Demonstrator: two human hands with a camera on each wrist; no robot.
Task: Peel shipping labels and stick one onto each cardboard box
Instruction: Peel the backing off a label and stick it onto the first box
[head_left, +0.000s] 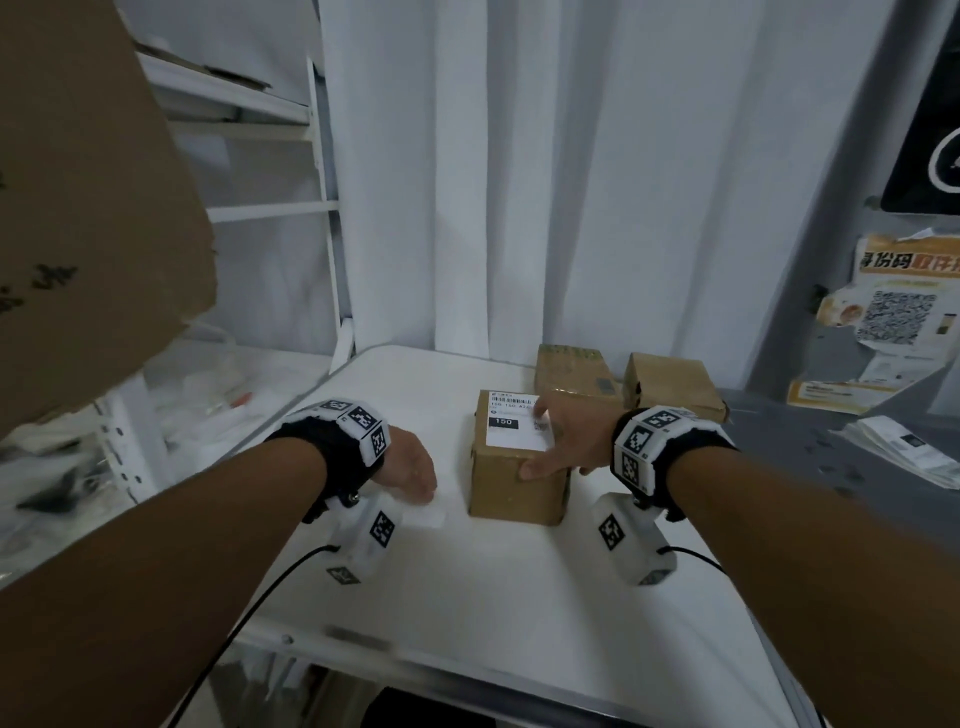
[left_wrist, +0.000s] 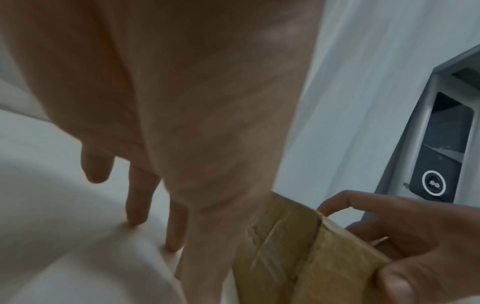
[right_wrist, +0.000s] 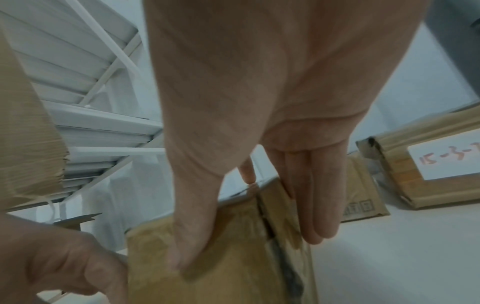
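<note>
A small cardboard box (head_left: 511, 488) stands mid-table with a white shipping label (head_left: 511, 423) stuck flat on its top. My right hand (head_left: 558, 441) grips the box's near right corner. The thumb (right_wrist: 189, 236) lies on the front face, the fingers (right_wrist: 311, 205) run down the right side, and the index bends over the top. My left hand (head_left: 415, 470) is just left of the box and apart from it. Its straight fingers (left_wrist: 137, 201) touch a white sheet (head_left: 431, 515) lying on the table. The same box (left_wrist: 280, 257) shows in the left wrist view.
Two more cardboard boxes (head_left: 574, 379) (head_left: 672, 389) stand at the back against the curtain, one with a handwritten white sticker (right_wrist: 441, 162). A stack of label sheets (head_left: 904, 452) lies on the grey ledge at right. A large carton (head_left: 78, 208) and white shelving (head_left: 270, 208) are at left.
</note>
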